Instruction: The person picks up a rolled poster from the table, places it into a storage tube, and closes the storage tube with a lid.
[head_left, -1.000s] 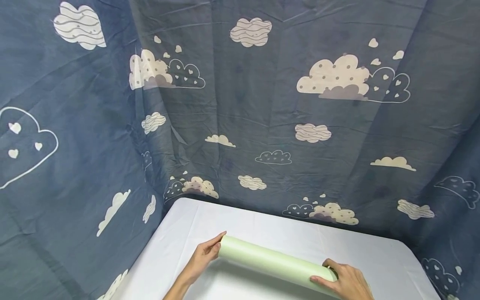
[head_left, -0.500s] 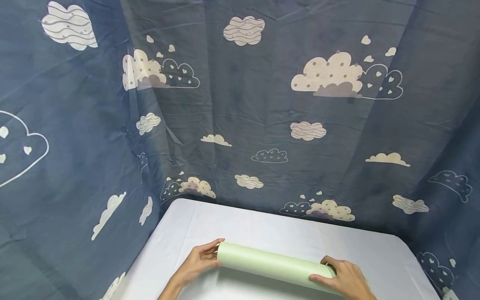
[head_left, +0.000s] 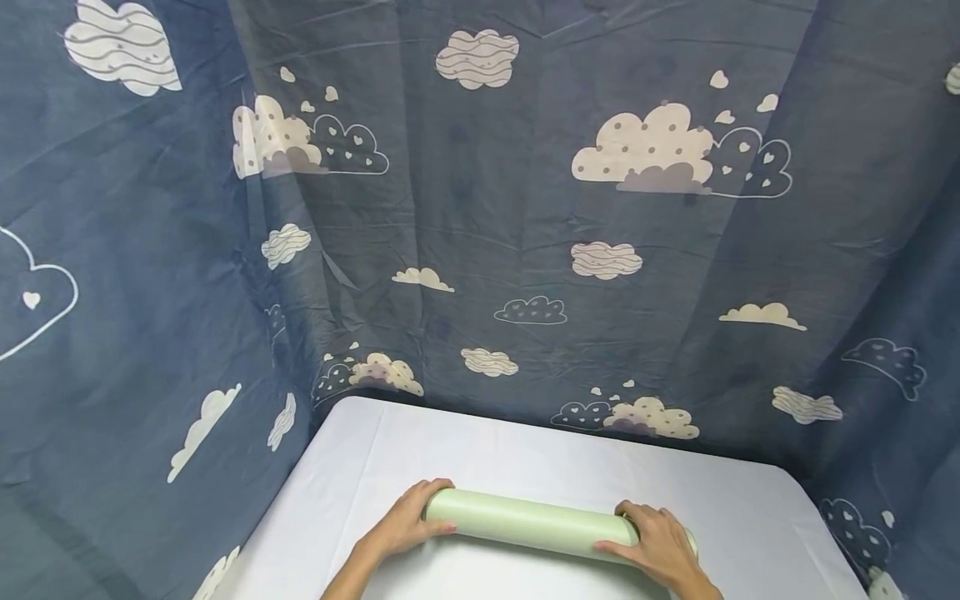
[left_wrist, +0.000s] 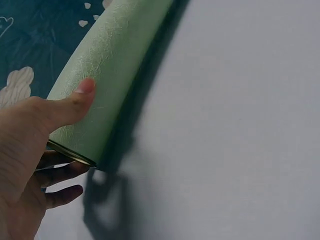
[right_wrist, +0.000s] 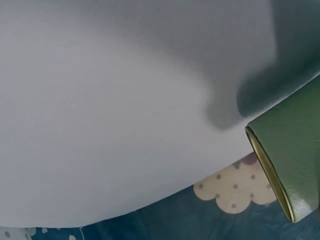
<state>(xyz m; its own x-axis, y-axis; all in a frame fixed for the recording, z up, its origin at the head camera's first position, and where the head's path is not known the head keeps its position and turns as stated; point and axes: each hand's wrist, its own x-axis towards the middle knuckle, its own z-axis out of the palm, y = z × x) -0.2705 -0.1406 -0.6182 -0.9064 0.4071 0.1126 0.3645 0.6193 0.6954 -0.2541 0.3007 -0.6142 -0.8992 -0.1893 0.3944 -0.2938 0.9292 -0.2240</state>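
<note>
A pale green rolled mat (head_left: 525, 522) with a creased, leather-like surface lies crosswise low in the head view. At its left end my left hand (head_left: 408, 521) grips it, thumb on the near side and fingers over the far side. My right hand (head_left: 660, 546) grips it near the right end, thumb along its front. In the left wrist view, the thumb of my left hand (left_wrist: 25, 130) presses the rolled mat (left_wrist: 112, 65), with several fingers beyond its rim. Only the rolled mat's end (right_wrist: 295, 145), with a golden inner edge, shows in the right wrist view; the right hand is out of that view.
A white-covered table (head_left: 450, 442) with rounded corners spreads beneath the roll. Dark blue curtains (head_left: 480, 183) printed with clouds and hearts enclose it at the back and sides. Shadows of a hand and the roll fall on the white cover (left_wrist: 225, 125).
The rolled mat has turned more level in the head view, its right end shifting up and left with my right hand. My left hand now wraps further over the left end. The view has panned slightly.
</note>
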